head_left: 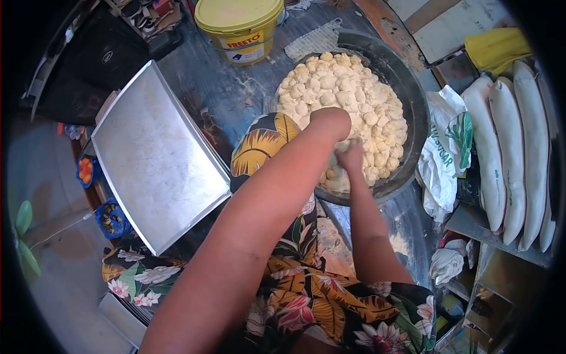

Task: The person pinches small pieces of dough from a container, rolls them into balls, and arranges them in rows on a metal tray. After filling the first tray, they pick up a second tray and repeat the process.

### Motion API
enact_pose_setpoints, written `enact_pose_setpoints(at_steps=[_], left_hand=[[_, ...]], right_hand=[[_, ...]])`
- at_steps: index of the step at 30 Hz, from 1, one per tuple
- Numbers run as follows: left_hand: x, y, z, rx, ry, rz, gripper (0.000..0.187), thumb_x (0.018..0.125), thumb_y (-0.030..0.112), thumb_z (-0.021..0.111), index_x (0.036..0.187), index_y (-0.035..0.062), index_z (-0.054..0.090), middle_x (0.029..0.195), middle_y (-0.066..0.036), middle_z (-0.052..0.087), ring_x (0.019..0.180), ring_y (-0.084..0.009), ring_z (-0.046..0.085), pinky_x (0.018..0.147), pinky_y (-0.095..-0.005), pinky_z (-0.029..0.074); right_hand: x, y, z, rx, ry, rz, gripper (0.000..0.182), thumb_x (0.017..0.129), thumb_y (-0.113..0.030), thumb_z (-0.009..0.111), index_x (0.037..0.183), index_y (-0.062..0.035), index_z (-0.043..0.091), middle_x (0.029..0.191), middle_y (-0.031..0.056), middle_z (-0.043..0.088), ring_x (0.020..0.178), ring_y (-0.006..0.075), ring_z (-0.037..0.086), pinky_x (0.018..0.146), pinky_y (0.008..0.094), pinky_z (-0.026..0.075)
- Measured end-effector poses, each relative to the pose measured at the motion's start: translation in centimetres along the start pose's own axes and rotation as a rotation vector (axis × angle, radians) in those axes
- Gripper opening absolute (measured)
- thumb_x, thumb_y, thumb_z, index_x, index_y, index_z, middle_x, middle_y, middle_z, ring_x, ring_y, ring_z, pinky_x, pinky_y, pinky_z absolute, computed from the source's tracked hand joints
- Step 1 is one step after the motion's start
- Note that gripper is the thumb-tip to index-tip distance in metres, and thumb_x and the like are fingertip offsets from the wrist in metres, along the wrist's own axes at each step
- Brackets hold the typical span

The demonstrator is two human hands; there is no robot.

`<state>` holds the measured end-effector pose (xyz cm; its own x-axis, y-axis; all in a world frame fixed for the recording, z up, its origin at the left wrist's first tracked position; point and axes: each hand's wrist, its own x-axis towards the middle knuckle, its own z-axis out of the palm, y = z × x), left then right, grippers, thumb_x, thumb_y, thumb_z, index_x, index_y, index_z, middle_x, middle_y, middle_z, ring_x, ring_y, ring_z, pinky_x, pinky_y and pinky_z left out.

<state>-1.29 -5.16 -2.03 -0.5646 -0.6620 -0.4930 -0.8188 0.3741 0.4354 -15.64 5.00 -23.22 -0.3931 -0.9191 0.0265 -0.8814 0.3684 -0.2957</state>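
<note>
A wide dark basin (416, 112) holds a big heap of pale dough pieces (354, 88), rounded and dusted with flour. My left hand (331, 123) is bent down at the wrist over the near side of the heap; its fingers are hidden behind the wrist. Just below and right of it, my right hand (352, 154) reaches in at the dough by the basin's near rim. Its fingers are blurred, with a faint pale-greenish smear beside them. Whether either hand grips a piece of dough cannot be made out.
A metal baking tray (159, 153) leans at left. Behind stands a yellow lidded bucket (240, 29) marked FREETO. At right are a crumpled white sugar bag (441, 159), several long white filled sacks (512, 153) and a yellow cloth (498, 48). Flour marks the dark tabletop (197, 71).
</note>
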Motion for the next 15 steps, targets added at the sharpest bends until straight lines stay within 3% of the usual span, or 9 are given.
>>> enact_pose_setpoints(at_steps=[4,6,7,9,10,11,13,15], left_hand=[[0.2,-0.1,0.3,-0.018,0.016,-0.004,0.026,0.076,0.006,0.052,0.096,0.004,0.068,0.1,-0.016,0.066,0.091,-0.0292,0.065,0.074,-0.0388,0.052],[0.3,-0.2,0.4,-0.018,0.016,-0.014,0.026,0.076,0.005,0.052,0.097,0.0044,0.068,0.1,-0.016,0.066,0.091,-0.029,0.065,0.074,-0.0387,0.052],[0.4,-0.2,0.4,-0.017,0.019,-0.019,0.027,0.075,0.005,0.052,0.097,0.0048,0.068,0.1,-0.016,0.066,0.09,-0.0289,0.065,0.074,-0.0386,0.052],[0.0,0.0,0.0,-0.006,0.007,-0.014,0.027,0.075,0.005,0.052,0.097,0.0048,0.068,0.1,-0.016,0.066,0.091,-0.0288,0.065,0.074,-0.0385,0.052],[-0.3,0.0,-0.1,0.003,-0.009,-0.01,0.027,0.075,0.005,0.052,0.097,0.0048,0.068,0.1,-0.016,0.066,0.091,-0.0287,0.065,0.074,-0.0385,0.052],[-0.3,0.0,-0.1,0.003,-0.009,-0.014,0.027,0.075,0.005,0.052,0.097,0.0048,0.068,0.1,-0.016,0.066,0.091,-0.0287,0.065,0.074,-0.0385,0.052],[-0.2,0.2,0.0,-0.014,-0.022,-0.016,0.026,0.075,0.005,0.052,0.096,0.0049,0.068,0.1,-0.015,0.066,0.092,-0.0289,0.065,0.074,-0.0385,0.052],[-0.5,0.1,-0.4,-0.012,-0.029,-0.027,0.027,0.076,0.005,0.052,0.098,0.0051,0.067,0.101,-0.015,0.066,0.093,-0.0288,0.064,0.075,-0.0387,0.051]], right_hand=[[-2.7,-2.8,-0.8,0.044,-0.179,-0.062,0.051,0.067,-0.03,0.074,0.107,-0.0061,0.054,0.118,0.0214,0.048,0.112,0.0359,0.046,0.092,0.0462,0.04],[-3.0,-2.4,-0.3,0.015,-0.433,-0.235,0.047,0.069,-0.028,0.072,0.108,-0.0083,0.055,0.112,0.0212,0.048,0.101,0.037,0.051,0.089,0.046,0.042],[-3.0,-1.9,-0.3,0.016,-0.433,-0.235,0.047,0.069,-0.028,0.072,0.108,-0.0083,0.055,0.112,0.0212,0.048,0.101,0.037,0.051,0.089,0.046,0.042],[-2.6,-1.0,-0.9,0.367,-0.089,0.009,0.046,0.072,-0.029,0.07,0.108,-0.0063,0.054,0.11,0.0204,0.048,0.093,0.0383,0.053,0.086,0.0445,0.043],[-2.0,-0.5,-0.9,0.284,0.024,0.021,0.045,0.072,-0.026,0.069,0.109,-0.0051,0.054,0.111,0.0189,0.048,0.095,0.0398,0.052,0.085,0.0438,0.044],[-1.7,-1.0,-1.2,0.286,0.021,0.019,0.045,0.072,-0.026,0.069,0.109,-0.0051,0.054,0.111,0.0189,0.048,0.095,0.0398,0.052,0.085,0.0438,0.044],[-1.3,-2.4,-2.4,-0.09,-0.101,0.162,0.046,0.069,-0.021,0.068,0.109,-0.004,0.054,0.114,0.0187,0.047,0.098,0.0393,0.052,0.083,0.0412,0.045],[-1.0,-2.5,-1.8,-0.102,-0.106,0.149,0.044,0.066,-0.017,0.068,0.106,-0.0051,0.056,0.109,0.0174,0.051,0.097,0.0365,0.054,0.08,0.0385,0.047]])
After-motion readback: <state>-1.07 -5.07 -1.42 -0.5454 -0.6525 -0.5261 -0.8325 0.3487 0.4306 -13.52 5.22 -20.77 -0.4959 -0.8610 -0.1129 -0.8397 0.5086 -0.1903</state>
